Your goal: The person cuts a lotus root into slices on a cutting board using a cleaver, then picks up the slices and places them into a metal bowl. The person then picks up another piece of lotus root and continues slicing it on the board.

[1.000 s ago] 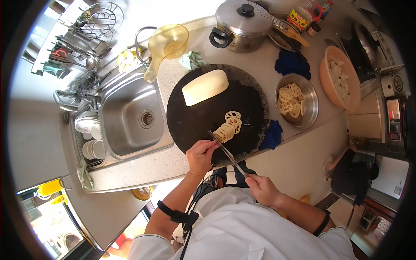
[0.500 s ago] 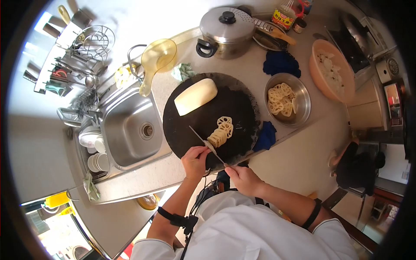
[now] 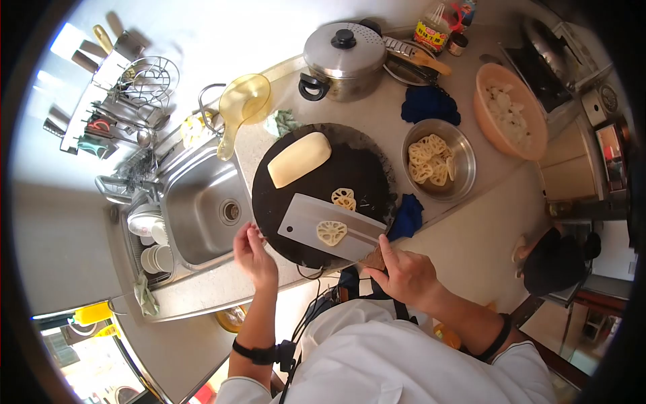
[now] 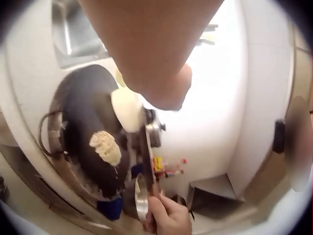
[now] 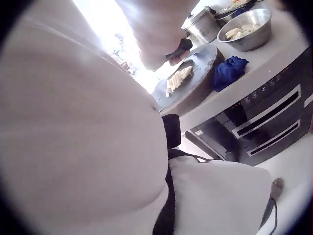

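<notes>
A cleaver (image 3: 313,222) is held flat over the dark round board (image 3: 269,202), with one lotus root slice (image 3: 332,233) on its blade. My right hand (image 3: 409,275) grips its handle, the index finger stretched toward the blade. In the left wrist view the blade (image 4: 146,154) appears nearly edge-on. My left hand (image 3: 254,254) is raised at the board's left edge, apart from the cleaver, holding nothing that I can see. More slices (image 3: 344,198) show behind the blade, which hides part of the pile; the right wrist view shows the stacked slices (image 5: 178,81). A pale peeled piece (image 3: 299,159) lies farther back.
Right of the board stand a steel bowl (image 3: 464,185) of slices and a peach basin (image 3: 488,121) of white pieces. Blue cloths (image 3: 408,216) lie nearby. Behind is a lidded pot (image 3: 350,77); the sink (image 3: 195,232) is at left. A person (image 3: 555,262) is at far right.
The cleaver has turned from upright among the slices to flat, a slice now showing on its blade. My left hand has let go of the slices and moved left.
</notes>
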The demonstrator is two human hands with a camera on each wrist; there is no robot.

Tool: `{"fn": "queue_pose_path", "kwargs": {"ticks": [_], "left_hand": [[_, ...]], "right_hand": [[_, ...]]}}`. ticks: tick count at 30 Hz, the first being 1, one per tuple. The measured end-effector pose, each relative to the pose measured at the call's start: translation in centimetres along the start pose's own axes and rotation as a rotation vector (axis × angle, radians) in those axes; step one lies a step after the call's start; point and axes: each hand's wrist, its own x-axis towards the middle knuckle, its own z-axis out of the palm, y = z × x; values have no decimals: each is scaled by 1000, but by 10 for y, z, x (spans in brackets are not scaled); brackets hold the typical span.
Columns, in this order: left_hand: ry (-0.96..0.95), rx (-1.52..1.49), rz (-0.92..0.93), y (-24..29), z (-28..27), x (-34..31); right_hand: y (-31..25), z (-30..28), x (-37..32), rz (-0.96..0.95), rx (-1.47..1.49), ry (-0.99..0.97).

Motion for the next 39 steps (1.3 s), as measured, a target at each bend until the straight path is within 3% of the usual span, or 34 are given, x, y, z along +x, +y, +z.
{"fn": "queue_pose_path", "kwargs": {"ticks": [1, 3, 5, 6, 11, 13, 15, 17, 19, 21, 25, 26, 27, 30, 37, 39], "left_hand": [[-133, 311, 326, 21, -5, -3], [-596, 378, 751, 72, 18, -16], [-903, 590, 864, 82, 33, -19], [-936, 584, 798, 70, 34, -19], [-889, 597, 567, 25, 40, -9], [-831, 392, 151, 4, 40, -13], [-747, 454, 188, -16, 34, -18], [-658, 513, 229, -15, 37, -28], [-525, 607, 408, -10, 45, -49], [-631, 687, 404, -14, 56, -57], [-608, 801, 507, -23, 92, -55], [-597, 769, 520, -25, 99, -55], [-585, 735, 536, -26, 106, -56], [-517, 641, 537, -30, 124, -57], [-379, 404, 447, -27, 143, -64], [-371, 317, 519, -15, 167, -71]], "right_hand": [[2, -1, -1, -10, -58, 2], [1, -4, -4, -25, -64, -40], [2, -9, 0, -55, -77, -64], [1, -15, -1, -70, -86, -104], [18, -40, -27, -88, -119, -216], [44, -51, -42, -38, -42, -261], [69, -39, -51, -68, 120, -162], [83, -32, -48, 720, 1067, -354], [91, -14, -35, 782, 1207, -324], [96, 4, -24, 1008, 1542, -249], [119, 47, -24, 960, 1859, -396], [108, 45, -16, 947, 1767, -436], [115, 58, -21, 898, 1691, -601], [93, 61, -10, 905, 1714, -699], [93, 45, -16, 881, 1790, -821], [97, 21, -22, 861, 1798, -762]]}}
